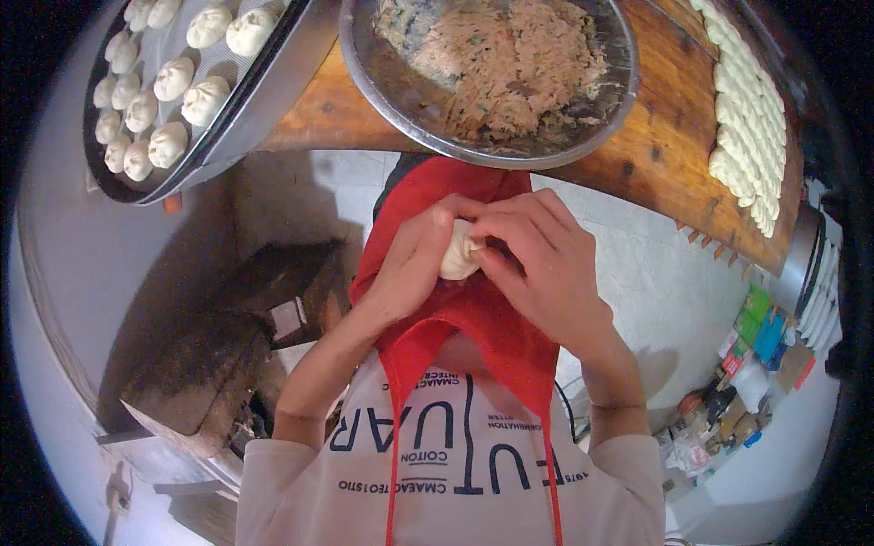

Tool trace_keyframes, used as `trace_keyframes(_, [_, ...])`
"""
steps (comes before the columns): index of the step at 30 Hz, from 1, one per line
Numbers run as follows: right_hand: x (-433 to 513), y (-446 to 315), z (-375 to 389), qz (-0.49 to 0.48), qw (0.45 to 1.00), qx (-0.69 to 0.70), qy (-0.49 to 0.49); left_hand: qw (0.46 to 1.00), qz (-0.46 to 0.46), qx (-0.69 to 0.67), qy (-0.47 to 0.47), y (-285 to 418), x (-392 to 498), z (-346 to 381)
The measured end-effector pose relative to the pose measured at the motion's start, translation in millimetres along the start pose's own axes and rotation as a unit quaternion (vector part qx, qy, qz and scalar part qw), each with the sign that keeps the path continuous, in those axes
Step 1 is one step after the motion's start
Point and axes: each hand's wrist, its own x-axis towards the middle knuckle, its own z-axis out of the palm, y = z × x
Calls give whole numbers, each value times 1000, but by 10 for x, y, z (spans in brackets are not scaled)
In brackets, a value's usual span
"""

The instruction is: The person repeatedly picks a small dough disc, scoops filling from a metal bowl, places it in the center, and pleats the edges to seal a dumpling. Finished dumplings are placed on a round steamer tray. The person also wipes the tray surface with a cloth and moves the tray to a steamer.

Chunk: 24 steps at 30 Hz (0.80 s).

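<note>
A round bun of pale dough [459, 256] with pleats at its top sits between my hands, over the red apron [423, 205]. My left hand [414, 258] cups the bun from the left side. The fingertips of my right hand [546, 256] pinch the gathered dough at the bun's pleated edge. Beyond my hands stands a large metal bowl [437, 145] of minced filling [512, 75] with green bits. At the upper left, pleated buns [174, 78] lie in spaced rows on a round perforated tray [225, 130]. Whether the bun is fully closed is hard to tell.
Many small pieces of dough [748, 130] lie packed together on the right of the wooden table [666, 143]. The table's near edge runs just beyond my hands. A dark, stained box-like object [198, 375] stands low at the left. Assorted packages [724, 403] are at the lower right.
</note>
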Motion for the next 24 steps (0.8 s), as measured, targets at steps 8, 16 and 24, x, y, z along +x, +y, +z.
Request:
trace_keyframes(8, [-29, -34, 22, -61, 998, -24, 16, 991, -130, -32, 4, 55, 92, -39])
trace_keyframes(16, [-61, -35, -2, -83, 996, -39, -9, 987, -146, -69, 1, -141, 221, -51])
trace_keyframes(24, [19, -51, 20, -106, 994, -19, 6, 972, -186, -139, 41, -152, 256, 38])
